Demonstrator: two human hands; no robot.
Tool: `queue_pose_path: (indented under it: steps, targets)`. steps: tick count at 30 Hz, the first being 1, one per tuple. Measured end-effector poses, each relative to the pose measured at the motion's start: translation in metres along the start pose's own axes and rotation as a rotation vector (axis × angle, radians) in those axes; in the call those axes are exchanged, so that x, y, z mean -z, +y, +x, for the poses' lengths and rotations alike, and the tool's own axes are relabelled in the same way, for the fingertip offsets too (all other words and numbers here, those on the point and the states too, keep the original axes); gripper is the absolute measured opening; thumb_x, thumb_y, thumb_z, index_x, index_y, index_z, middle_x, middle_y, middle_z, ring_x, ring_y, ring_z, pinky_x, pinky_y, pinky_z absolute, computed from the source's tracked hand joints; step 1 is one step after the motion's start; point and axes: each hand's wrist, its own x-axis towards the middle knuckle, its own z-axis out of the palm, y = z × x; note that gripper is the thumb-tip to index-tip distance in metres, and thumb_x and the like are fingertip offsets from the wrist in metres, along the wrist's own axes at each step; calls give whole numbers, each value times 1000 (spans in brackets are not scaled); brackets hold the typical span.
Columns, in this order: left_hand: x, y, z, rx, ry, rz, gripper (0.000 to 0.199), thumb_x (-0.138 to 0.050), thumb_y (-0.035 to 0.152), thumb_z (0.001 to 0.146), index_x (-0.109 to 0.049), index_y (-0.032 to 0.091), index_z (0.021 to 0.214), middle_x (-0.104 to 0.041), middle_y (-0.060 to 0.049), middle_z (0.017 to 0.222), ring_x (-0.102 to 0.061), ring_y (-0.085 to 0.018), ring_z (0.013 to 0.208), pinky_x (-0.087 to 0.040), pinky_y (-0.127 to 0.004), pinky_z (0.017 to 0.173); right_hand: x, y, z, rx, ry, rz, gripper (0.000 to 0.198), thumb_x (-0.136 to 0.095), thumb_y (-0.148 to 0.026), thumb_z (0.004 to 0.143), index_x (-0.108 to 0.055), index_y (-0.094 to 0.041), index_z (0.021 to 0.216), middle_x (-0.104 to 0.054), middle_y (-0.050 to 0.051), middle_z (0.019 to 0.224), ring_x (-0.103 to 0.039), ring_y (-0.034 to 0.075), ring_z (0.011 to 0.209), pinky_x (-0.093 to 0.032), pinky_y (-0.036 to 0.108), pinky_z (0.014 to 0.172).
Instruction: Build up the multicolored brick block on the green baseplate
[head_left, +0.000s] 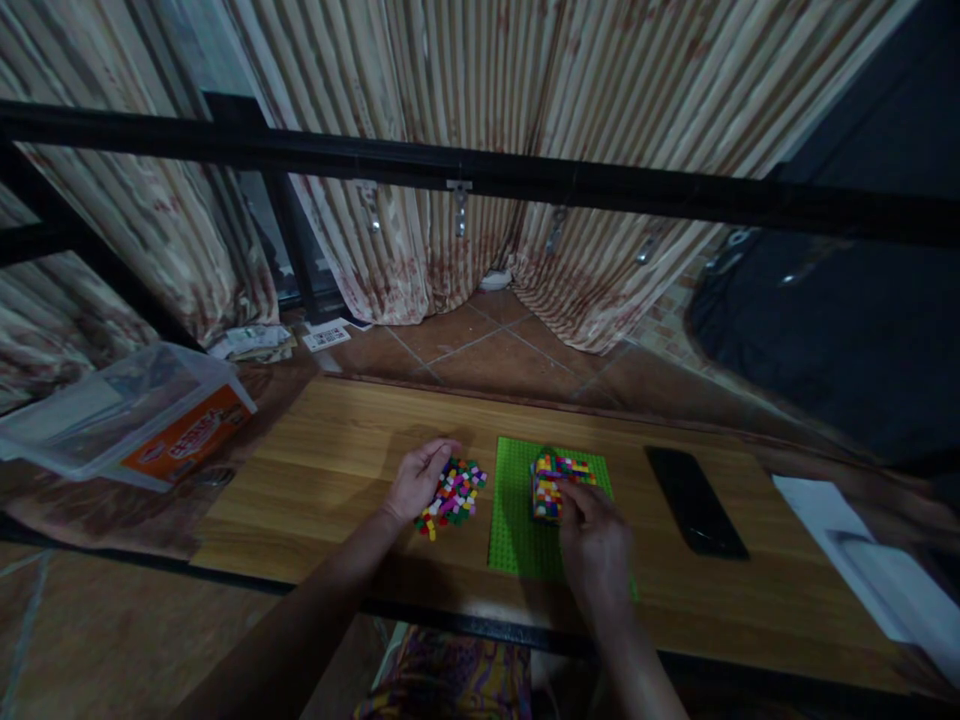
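Observation:
Loose, tiny building bricks in many colours lie in a pile on the wooden table. My left hand rests against the pile's left side, fingers curled and thumb against them; whatever it may hold is hidden. To the right lies a green studded baseplate. On it stands a small block built of multicoloured bricks, with red, yellow, white and orange on top. My right hand reaches over the baseplate, its fingertips pinched at the top of this block. What sits between those fingertips is too small to make out.
A black phone lies right of the baseplate, with white papers farther right. Left of the table stands a clear plastic bin with an orange label. A black metal bar crosses before the striped curtains.

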Motion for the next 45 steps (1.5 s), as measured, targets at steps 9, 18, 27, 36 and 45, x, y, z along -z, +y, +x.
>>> queue_pose_path:
  steps: [9,18,27,36,45]
  targets:
    - [-1,-1,0,14,0,1,37,-48,47,87,-71,19,96,-72,-3,97,-64,-20,93,-48,-30,88,-5,1,-4,68,2,-47,35,-39,-18,88,-71,-17,101,-67,11,100,-59,23,97,-49,41,88]
    - [-1,0,-1,-3,0,10,37,-48,46,87,-70,19,96,-72,-3,96,-63,-19,93,-47,-32,90,-1,4,-1,49,5,-4,34,-38,-20,89,-70,-15,100,-68,12,98,-62,22,92,-50,40,85]
    - [-1,1,-1,3,3,-12,36,-47,46,87,-71,20,96,-72,-3,97,-63,-20,96,-47,-31,91,-16,-39,-30,64,-64,150,25,-44,-23,92,-68,-18,96,-69,8,94,-63,19,88,-51,34,81]
    - [0,-2,0,-4,-15,12,37,-45,46,89,-70,19,98,-71,-3,96,-63,-19,93,-47,-30,88,-57,-59,-43,167,-287,94,25,-46,-14,88,-68,-21,96,-66,6,92,-61,20,88,-51,32,77]
    - [-1,-2,0,-16,-5,-5,37,-47,45,88,-70,18,98,-72,-4,97,-64,-20,94,-47,-31,89,-61,-62,-41,165,-335,-5,25,-48,-15,88,-68,-22,100,-63,7,95,-58,21,91,-48,31,78]
